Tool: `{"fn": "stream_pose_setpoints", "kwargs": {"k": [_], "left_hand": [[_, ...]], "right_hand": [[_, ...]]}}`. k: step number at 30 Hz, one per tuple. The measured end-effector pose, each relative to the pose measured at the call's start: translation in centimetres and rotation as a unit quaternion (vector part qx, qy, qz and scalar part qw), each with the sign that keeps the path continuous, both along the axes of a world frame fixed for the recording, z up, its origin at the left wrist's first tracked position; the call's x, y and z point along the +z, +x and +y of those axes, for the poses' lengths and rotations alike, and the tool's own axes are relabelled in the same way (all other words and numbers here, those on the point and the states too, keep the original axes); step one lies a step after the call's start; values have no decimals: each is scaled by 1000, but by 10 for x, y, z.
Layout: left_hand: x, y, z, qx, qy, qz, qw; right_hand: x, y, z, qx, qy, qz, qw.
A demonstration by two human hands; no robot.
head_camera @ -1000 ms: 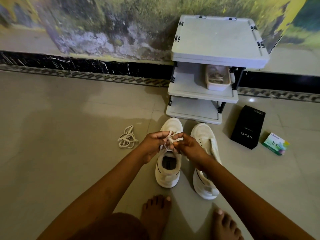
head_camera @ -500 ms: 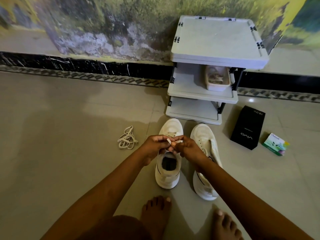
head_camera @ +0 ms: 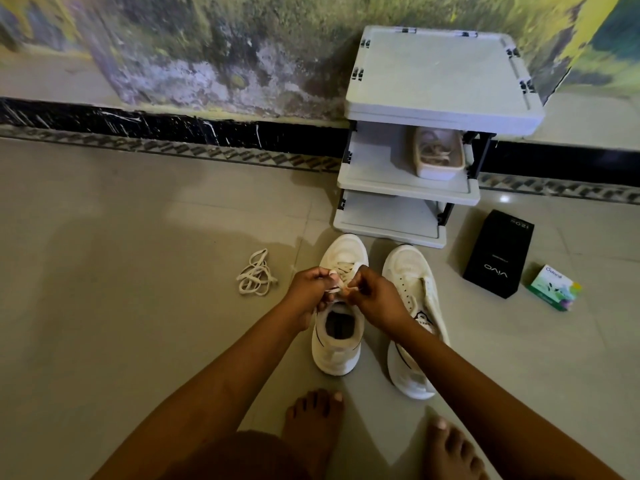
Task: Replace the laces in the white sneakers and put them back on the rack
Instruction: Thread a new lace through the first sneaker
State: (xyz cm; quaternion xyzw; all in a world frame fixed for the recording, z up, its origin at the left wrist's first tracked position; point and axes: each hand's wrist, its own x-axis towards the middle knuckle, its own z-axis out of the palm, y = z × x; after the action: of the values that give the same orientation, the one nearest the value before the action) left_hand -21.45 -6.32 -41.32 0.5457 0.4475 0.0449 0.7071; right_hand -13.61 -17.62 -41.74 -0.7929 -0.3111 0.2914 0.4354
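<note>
My left hand (head_camera: 311,289) and right hand (head_camera: 375,296) have drawn slightly apart, each pinching a lace (head_camera: 341,287) end above the shoe (head_camera: 337,355), which stands on the floor (head_camera: 138,323) before the rack (head_camera: 391,233). I judge the knot is tightening.

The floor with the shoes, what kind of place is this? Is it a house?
Most likely a home. A small grey shoe rack stands on the tiled floor against a worn painted wall, and a barefoot person's left hand and right hand pinch the lace of a white sneaker.
</note>
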Motion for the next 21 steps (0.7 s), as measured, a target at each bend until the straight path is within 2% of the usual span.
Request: {"fn": "stream_pose_setpoints", "kwargs": {"k": [2,5,7,10,17,21], "left_hand": [[-1,2,-1,11,16,18,1000],[-5,1,0,-37,130,39,990],[-5,-1,1,-88,199,33,975],[-2,-2,2,-166,256,39,952],[-2,-6,2,-293,240,27,925],[-8,-9,4,-292,222,-5,930]], "right_hand": [[-1,-2,-1,33,10,-69,997],[-2,-5,-3,45,22,-128,990],[-4,-5,-2,28,23,-149,988],[-6,-3,-1,0,23,-146,989],[-9,-1,0,-40,15,-76,996],[-8,1,5,-56,-14,-54,997]]}}
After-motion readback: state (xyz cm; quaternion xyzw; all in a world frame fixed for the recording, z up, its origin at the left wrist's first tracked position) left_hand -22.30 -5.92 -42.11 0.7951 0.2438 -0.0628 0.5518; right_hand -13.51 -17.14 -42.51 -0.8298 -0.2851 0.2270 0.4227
